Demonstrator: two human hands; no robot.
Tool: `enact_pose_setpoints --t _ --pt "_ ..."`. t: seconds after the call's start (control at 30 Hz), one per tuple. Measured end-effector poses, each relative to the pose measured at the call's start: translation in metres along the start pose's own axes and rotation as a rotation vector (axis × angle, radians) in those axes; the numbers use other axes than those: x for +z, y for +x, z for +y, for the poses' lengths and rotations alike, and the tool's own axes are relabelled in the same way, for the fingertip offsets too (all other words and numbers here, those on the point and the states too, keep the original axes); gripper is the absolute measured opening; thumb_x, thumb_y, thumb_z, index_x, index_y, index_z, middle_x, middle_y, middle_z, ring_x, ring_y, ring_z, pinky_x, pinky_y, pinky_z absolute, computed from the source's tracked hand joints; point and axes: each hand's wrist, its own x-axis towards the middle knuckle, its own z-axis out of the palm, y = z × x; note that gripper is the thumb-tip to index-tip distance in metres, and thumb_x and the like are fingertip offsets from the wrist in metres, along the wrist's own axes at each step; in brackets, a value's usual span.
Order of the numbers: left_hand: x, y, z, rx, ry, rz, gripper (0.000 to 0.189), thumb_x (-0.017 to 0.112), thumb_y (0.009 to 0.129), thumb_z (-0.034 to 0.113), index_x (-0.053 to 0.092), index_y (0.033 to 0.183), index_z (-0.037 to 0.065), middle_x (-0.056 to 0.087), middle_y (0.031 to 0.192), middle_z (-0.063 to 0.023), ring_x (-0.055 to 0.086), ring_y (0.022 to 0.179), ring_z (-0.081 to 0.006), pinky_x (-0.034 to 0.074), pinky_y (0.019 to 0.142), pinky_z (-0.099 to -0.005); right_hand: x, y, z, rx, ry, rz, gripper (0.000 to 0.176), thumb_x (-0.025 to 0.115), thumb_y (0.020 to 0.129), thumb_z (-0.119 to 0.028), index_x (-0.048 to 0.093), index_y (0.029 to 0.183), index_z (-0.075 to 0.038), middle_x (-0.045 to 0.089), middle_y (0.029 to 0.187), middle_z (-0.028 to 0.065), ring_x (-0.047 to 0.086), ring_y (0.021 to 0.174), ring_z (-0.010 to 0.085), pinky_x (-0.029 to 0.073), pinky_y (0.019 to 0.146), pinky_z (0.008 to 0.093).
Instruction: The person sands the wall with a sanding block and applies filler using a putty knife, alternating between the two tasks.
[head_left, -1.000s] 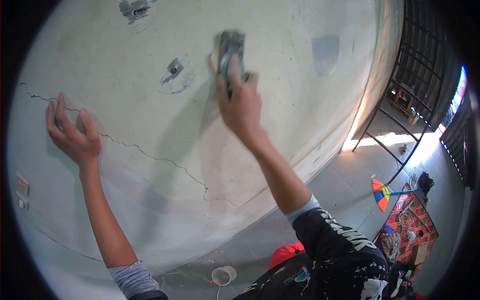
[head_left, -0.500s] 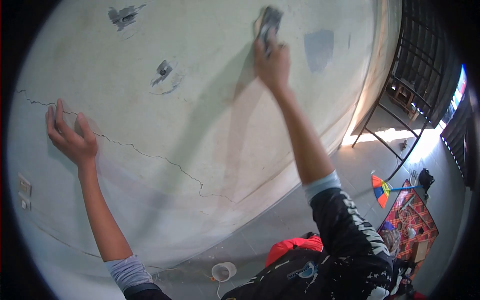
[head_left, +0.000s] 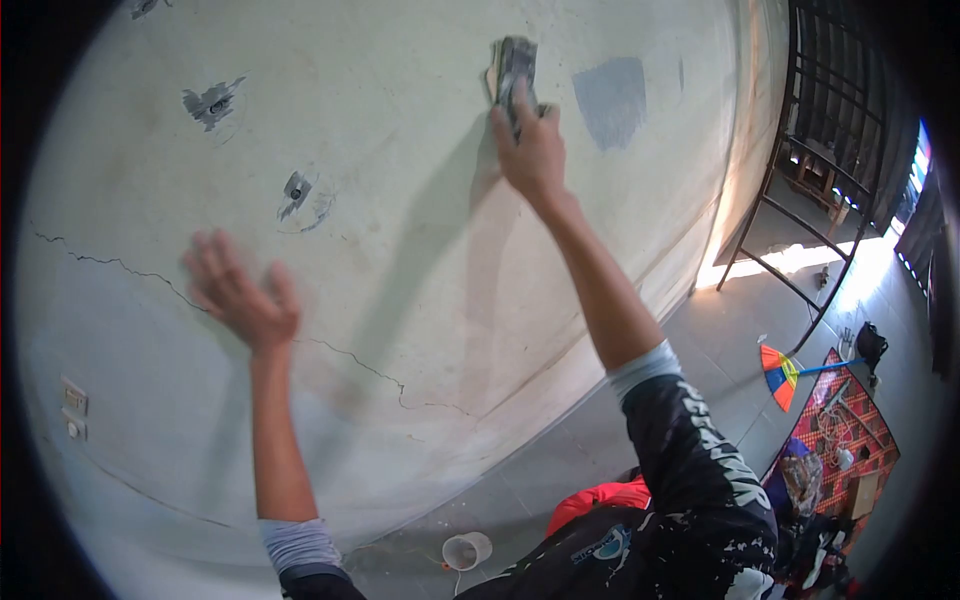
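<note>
My right hand [head_left: 532, 150] is wrapped round a dark grey block [head_left: 515, 75] that looks like a sanding block. It is held up at the pale wall [head_left: 400, 150], left of a square grey patch [head_left: 612, 102]. Whether its face presses on the wall is hidden. My left hand [head_left: 245, 295] has its fingers spread and is smeared by motion. It is in front of a long jagged crack [head_left: 350, 357], holding nothing; contact with the wall cannot be made out. Above it are two rough grey patches with dark holes, one upper left [head_left: 213, 103] and one nearer [head_left: 296, 190].
A white bucket [head_left: 467, 550] stands on the tiled floor below me. At the right are a dark metal frame [head_left: 800, 285], an orange-and-blue broom head [head_left: 778, 378] and a red patterned mat [head_left: 850, 425] with scattered items. A switch and socket [head_left: 74, 408] are low on the left wall.
My left hand has left its place on the crack and moved right along the wall. My right hand has brought the block slightly lower. The view has shifted a little.
</note>
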Motion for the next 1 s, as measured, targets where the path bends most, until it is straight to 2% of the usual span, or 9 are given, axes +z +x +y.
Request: enact_pose_setpoints --t 0.13,0.23,0.33,0.43,0.57,0.63,0.73,0.9,1.0 --pt "0.022 -0.005 0.041 -0.083 0.11 -0.017 0.075 0.043 0.099 0.043 0.029 0.162 0.005 0.025 0.169 -0.0183 0.02 0.156 -0.0432 0.017 0.121 -0.0622 0.015 -0.074 0.005 -0.011 0.099 -0.082 0.065 0.064 0.099 -0.035 0.044 0.155 -0.009 0.053 0.112 0.0316 0.067 0.081 0.0477 0.057 0.074 0.0506" --pt "0.023 -0.006 0.041 -0.072 0.136 -0.013 0.074 0.039 0.099 0.043 0.033 0.161 0.003 0.03 0.167 -0.0198 0.025 0.155 -0.0446 0.015 0.121 -0.0597 0.008 -0.053 0.016 -0.102 0.01 -0.098 0.064 0.063 0.099 -0.036 0.046 0.155 -0.01 0.053 0.113 0.0323 0.067 0.082 0.0484 0.058 0.072 0.0495" --pt "0.022 -0.006 0.043 -0.082 0.147 -0.03 0.074 0.039 0.099 0.043 0.033 0.16 0.003 0.031 0.166 -0.0204 0.024 0.155 -0.0438 0.015 0.122 -0.0587 -0.008 0.018 0.006 -0.019 -0.031 -0.054 0.062 0.057 0.101 -0.046 0.049 0.153 -0.014 0.054 0.121 0.0312 0.067 0.095 0.0484 0.055 0.085 0.0512" --pt "0.023 -0.007 0.041 -0.072 0.13 -0.02 0.073 0.04 0.101 0.044 0.03 0.162 0.005 0.025 0.169 -0.0184 0.021 0.157 -0.0408 0.016 0.121 -0.0606 -0.016 0.04 -0.008 0.017 -0.044 -0.02 0.062 0.057 0.102 -0.046 0.048 0.154 -0.015 0.055 0.122 0.0322 0.067 0.094 0.0486 0.055 0.085 0.0508" --pt "0.024 -0.006 0.04 -0.055 0.141 -0.006 0.072 0.04 0.101 0.044 0.031 0.162 0.005 0.026 0.169 -0.0182 0.022 0.156 -0.0406 0.016 0.122 -0.0603 0.008 -0.019 0.022 -0.036 0.014 0.036 0.06 0.06 0.101 -0.041 0.048 0.154 -0.015 0.056 0.118 0.0305 0.068 0.089 0.0472 0.057 0.076 0.0488" --pt "0.023 -0.006 0.04 -0.06 0.128 0.0 0.072 0.041 0.101 0.045 0.032 0.162 0.006 0.028 0.168 -0.018 0.023 0.156 -0.0407 0.017 0.121 -0.0603 0.012 -0.073 0.036 0.035 0.033 -0.046 0.06 0.062 0.1 -0.038 0.048 0.154 -0.015 0.056 0.117 0.0311 0.068 0.087 0.0471 0.057 0.073 0.0477" --pt "0.022 -0.008 0.04 -0.043 0.132 0.008 0.073 0.043 0.101 0.046 0.032 0.161 0.007 0.029 0.168 -0.0174 0.025 0.155 -0.0407 0.019 0.12 -0.0604 0.011 -0.081 0.056 -0.031 0.01 -0.056 0.06 0.062 0.1 -0.037 0.049 0.154 -0.014 0.057 0.114 0.0297 0.068 0.085 0.0465 0.057 0.075 0.0486" --pt "0.023 -0.007 0.04 -0.05 0.144 0.014 0.071 0.043 0.101 0.047 0.034 0.161 0.009 0.031 0.167 -0.0166 0.026 0.155 -0.0405 0.022 0.119 -0.0607 -0.017 0.043 0.05 -0.032 -0.023 0.051 0.059 0.064 0.1 -0.04 0.054 0.15 -0.012 0.058 0.11 0.0259 0.066 0.09 0.0422 0.055 0.083 0.0464" --pt "0.024 -0.008 0.041 -0.051 0.145 0.018 0.071 0.043 0.101 0.047 0.034 0.161 0.009 0.031 0.167 -0.0164 0.026 0.155 -0.0406 0.022 0.118 -0.061 -0.018 0.05 0.053 -0.064 0.094 0.055 0.06 0.062 0.101 -0.042 0.051 0.152 -0.012 0.058 0.111 0.0275 0.066 0.093 0.0423 0.053 0.086 0.0447"
